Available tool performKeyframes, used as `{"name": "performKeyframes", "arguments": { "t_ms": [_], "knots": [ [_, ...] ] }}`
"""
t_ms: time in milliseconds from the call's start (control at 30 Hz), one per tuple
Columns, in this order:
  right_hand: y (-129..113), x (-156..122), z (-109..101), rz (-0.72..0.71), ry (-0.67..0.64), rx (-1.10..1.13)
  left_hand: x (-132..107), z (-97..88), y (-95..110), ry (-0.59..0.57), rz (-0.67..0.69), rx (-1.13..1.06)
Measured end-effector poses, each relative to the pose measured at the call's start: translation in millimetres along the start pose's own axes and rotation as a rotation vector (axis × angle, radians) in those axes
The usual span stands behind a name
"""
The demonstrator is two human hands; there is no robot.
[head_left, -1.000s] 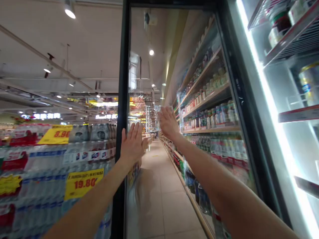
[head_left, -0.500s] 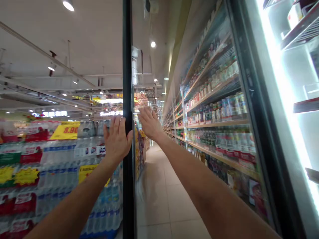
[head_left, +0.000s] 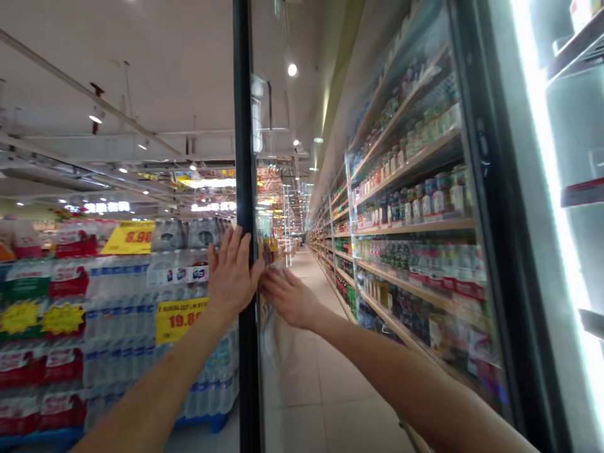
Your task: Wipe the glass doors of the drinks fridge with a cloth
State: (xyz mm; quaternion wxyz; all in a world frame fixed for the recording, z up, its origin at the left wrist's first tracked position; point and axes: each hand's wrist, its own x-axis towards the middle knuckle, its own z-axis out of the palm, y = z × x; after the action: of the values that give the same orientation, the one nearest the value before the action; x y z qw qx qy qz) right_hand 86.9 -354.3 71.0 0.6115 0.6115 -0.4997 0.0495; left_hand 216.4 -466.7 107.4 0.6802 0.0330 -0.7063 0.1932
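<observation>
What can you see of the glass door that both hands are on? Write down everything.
The glass door stands open, a tall clear pane in a slim black frame. Shelves of bottles show in the glass, though I cannot tell if reflected or behind it. The left hand presses flat on the frame's vertical edge; the right hand rests against the pane beside it.

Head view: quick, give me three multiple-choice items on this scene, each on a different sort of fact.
1. Where is the left hand?
A) against the black door edge
B) on the floor
C) around a water bottle

2. What colour is the 8.90 sign?
A) blue
B) green
C) yellow

3. How does the glass door stand?
A) shut
B) swung open
C) missing

Answers:
1 A, the fingers lie flat against it.
2 C, its card is yellow behind the digits.
3 B, the lit fridge shelves show beside it.
</observation>
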Motion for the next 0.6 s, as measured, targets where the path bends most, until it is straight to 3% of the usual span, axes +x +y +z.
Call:
{"name": "performKeyframes", "arguments": {
  "t_ms": [67, 233, 433, 600],
  "knots": [
    [-7, -13, 2, -0.035, 0.003, -0.001, -7, 3.1, 4, -0.027, 0.023, 0.000],
    [-6, -23, -3, 0.214, 0.011, -0.035, -26, 8.6, 8, -0.026, 0.042, 0.018],
    [-38, -69, 7, -0.001, -0.037, 0.004, -50, 8.3, 14, -0.030, 0.222, 0.037],
    [-47, -91, 4, 0.149, -0.027, -0.042, -62, 10.7, 32, -0.025, 0.245, 0.003]
  ]
}}
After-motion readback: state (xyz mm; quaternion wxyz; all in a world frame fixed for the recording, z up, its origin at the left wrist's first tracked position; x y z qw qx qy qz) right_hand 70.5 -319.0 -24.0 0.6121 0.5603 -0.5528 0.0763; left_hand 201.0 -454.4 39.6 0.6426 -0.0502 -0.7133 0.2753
